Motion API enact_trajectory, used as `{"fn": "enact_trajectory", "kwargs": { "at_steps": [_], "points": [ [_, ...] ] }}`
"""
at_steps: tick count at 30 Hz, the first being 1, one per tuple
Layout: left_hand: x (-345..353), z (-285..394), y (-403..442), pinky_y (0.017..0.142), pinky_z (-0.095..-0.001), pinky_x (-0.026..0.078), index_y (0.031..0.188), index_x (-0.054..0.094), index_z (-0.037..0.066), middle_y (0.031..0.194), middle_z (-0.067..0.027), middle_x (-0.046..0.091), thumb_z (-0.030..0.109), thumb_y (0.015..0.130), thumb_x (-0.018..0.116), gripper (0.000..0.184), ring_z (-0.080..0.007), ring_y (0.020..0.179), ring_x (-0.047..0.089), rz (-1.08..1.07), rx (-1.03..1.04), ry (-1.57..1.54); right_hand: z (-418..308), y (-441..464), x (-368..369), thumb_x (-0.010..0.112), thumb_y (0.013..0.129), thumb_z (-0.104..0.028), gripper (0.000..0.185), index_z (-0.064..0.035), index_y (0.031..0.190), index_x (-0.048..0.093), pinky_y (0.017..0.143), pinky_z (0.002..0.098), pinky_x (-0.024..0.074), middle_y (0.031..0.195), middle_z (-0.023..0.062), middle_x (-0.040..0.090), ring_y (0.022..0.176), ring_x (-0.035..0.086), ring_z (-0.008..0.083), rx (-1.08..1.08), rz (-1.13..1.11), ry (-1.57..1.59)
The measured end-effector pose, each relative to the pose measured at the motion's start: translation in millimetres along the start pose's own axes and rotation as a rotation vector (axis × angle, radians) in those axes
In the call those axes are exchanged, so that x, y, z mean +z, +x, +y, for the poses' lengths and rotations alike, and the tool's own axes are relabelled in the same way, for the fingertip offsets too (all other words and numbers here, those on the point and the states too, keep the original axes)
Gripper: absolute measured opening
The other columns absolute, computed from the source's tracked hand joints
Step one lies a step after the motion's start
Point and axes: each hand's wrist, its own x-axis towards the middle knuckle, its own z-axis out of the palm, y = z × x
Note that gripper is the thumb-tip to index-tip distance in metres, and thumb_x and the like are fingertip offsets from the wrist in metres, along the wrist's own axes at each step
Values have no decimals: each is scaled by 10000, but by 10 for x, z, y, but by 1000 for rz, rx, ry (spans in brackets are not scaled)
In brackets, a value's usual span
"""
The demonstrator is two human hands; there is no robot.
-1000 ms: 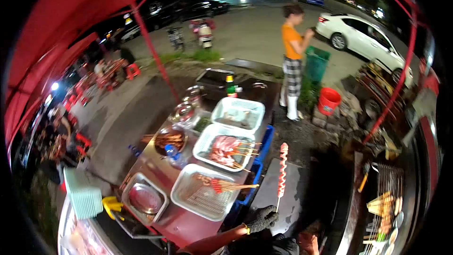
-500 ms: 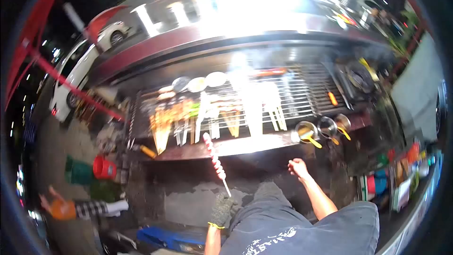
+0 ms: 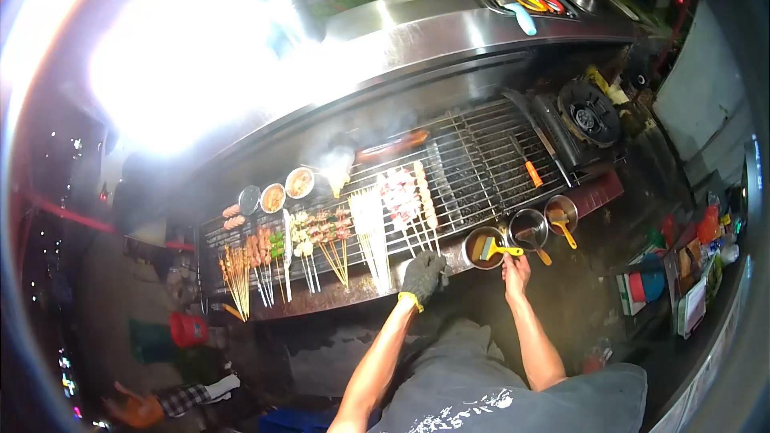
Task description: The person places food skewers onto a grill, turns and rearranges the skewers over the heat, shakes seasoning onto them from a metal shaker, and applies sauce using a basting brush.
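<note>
My left hand (image 3: 423, 279), in a dark knitted glove, is at the front edge of the grill (image 3: 485, 144), its fingers closed on the lower end of a skewer (image 3: 425, 196) of round pieces. Beside that skewer lie red-and-white meat skewers (image 3: 399, 195). At the end of the yellow handle of a basting brush (image 3: 499, 250) is my bare right hand (image 3: 516, 271), fingers pinched on it. The brush's bristles rest in the nearest sauce pot (image 3: 475, 260). Smoke rises behind the skewers.
Two more pots (image 3: 527, 228) (image 3: 561, 210) with brushes stand to the right. Several skewer bunches (image 3: 237, 269) and foil cups (image 3: 300, 183) sit on the left grill. An orange-handled tool (image 3: 533, 174) and a burner (image 3: 589, 112) are at right. Another person's sleeve (image 3: 183, 399) shows lower left.
My left hand has risen from my lap to the grill edge, and the skewer it held upright is no longer there. My right hand has moved up to the brush. The view has turned right.
</note>
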Motion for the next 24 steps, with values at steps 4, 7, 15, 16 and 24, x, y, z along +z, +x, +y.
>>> {"fn": "enact_trajectory", "kwargs": {
  "at_steps": [4, 7, 15, 16, 24],
  "points": [
    [102, -468, 466, 533, -289, 491, 788, 654, 5, 617, -77, 645, 307, 907, 555, 339, -153, 504, 618, 152, 141, 285, 195, 305, 59, 637, 908, -209, 191, -32, 978, 627, 521, 239, 414, 670, -21, 559, 534, 482, 78, -452, 89, -418],
    [137, -396, 412, 527, -301, 503, 801, 661, 0, 632, -85, 659, 303, 904, 564, 334, -159, 508, 639, 163, 93, 270, 45, 257, 100, 604, 913, -187, 191, -8, 962, 648, 596, 293, 472, 663, 58, 627, 609, 609, 135, -456, 77, -522],
    [76, -367, 420, 530, -309, 509, 803, 675, -1, 652, -103, 678, 313, 890, 601, 334, -161, 503, 646, 111, 89, 305, -298, -44, 15, 564, 917, -145, 159, -12, 923, 651, 432, 278, 439, 596, 74, 617, 449, 562, 126, -448, 221, -479],
    [76, -343, 391, 526, -311, 507, 784, 677, 2, 646, -99, 677, 308, 879, 616, 326, -159, 502, 641, 142, 136, 337, -495, -174, 54, 559, 917, -134, 156, -9, 916, 651, 428, 271, 431, 586, 72, 609, 449, 561, 120, -379, 228, -401],
    [30, -267, 363, 554, -352, 501, 735, 677, 5, 627, -127, 658, 285, 840, 635, 302, -211, 534, 647, 154, 147, 285, -1272, -316, 227, 529, 949, -147, 175, -6, 955, 632, 435, 224, 408, 629, 45, 575, 458, 498, 86, -348, 120, 44]
  ]
}}
